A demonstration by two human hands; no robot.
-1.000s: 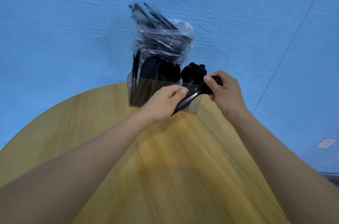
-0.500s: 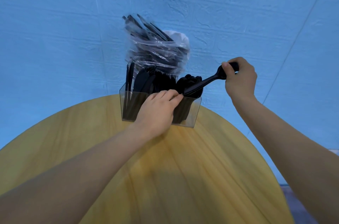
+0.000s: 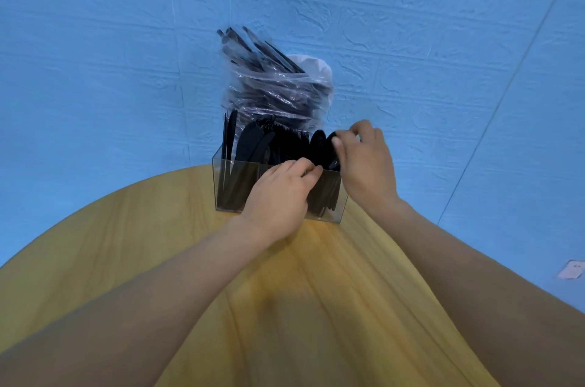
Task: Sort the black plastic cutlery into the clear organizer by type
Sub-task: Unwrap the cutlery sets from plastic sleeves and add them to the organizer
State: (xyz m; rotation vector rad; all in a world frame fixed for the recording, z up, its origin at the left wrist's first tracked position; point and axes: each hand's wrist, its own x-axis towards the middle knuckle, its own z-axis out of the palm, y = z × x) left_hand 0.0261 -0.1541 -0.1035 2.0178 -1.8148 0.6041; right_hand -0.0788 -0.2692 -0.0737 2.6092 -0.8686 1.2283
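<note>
A clear organizer (image 3: 221, 184) stands at the far edge of the round wooden table (image 3: 285, 307), with black knives (image 3: 229, 139) upright in its left compartment, forks in the middle and spoons (image 3: 319, 142) at the right. My right hand (image 3: 367, 165) pinches the bowl of a black spoon (image 3: 334, 149) standing in the right compartment. My left hand (image 3: 281, 196) rests against the organizer's front wall, fingertips curled over its rim at the middle.
Behind the organizer a clear plastic bag (image 3: 275, 92) full of black cutlery leans on the blue wall, handles sticking out at the top. A white round object shows behind the bag. The table edge curves away on both sides.
My right hand swung the spoon up and to the right, then brought it down into the right compartment. My left hand let go of the spoon's end and settled on the organizer.
</note>
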